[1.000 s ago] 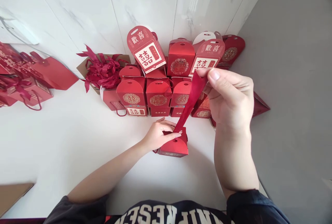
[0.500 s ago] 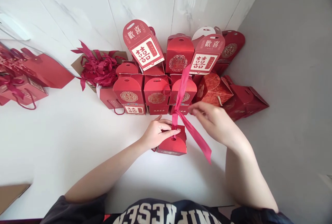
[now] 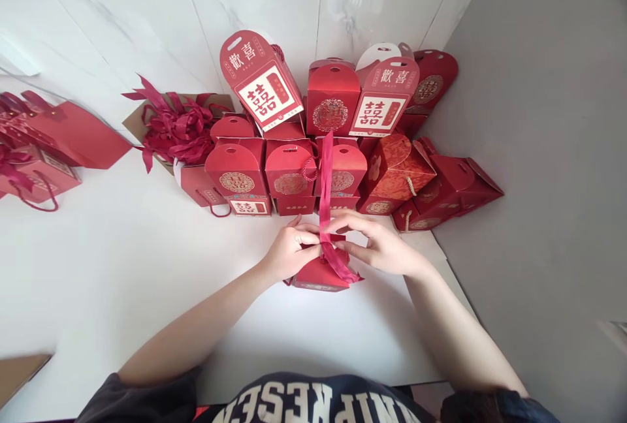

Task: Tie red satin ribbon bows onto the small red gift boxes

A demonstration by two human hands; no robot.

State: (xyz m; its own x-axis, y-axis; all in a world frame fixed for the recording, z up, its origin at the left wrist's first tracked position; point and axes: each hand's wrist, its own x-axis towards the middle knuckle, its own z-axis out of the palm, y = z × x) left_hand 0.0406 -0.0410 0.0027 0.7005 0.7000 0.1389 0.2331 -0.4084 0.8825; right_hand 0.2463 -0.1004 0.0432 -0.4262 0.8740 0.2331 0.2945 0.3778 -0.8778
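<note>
A small red gift box (image 3: 321, 273) with a cord handle stands on the white table in front of me. My left hand (image 3: 289, 250) is closed on the box's top flap, its thumb and fingers pinching where the ribbon passes. The deep pink ribbon (image 3: 326, 181) runs upright from the flap, while its other tail drapes over the box's front right. At the ribbon's base, my right hand (image 3: 379, 243) has its fingertips on it from the right, index above and thumb below. The knot or loop between the fingertips is partly hidden.
Several red gift boxes (image 3: 240, 175) are stacked against the tiled wall. A cardboard box (image 3: 132, 124) of loose ribbons (image 3: 183, 126) sits to their left. Red bags (image 3: 83, 132) stand farther left. A grey wall (image 3: 529, 116) closes the right side.
My right hand has moved left and down, in to the ribbon's base. The loose tail has dropped onto the box, and the upright tail stands straighter. My left hand keeps its grip.
</note>
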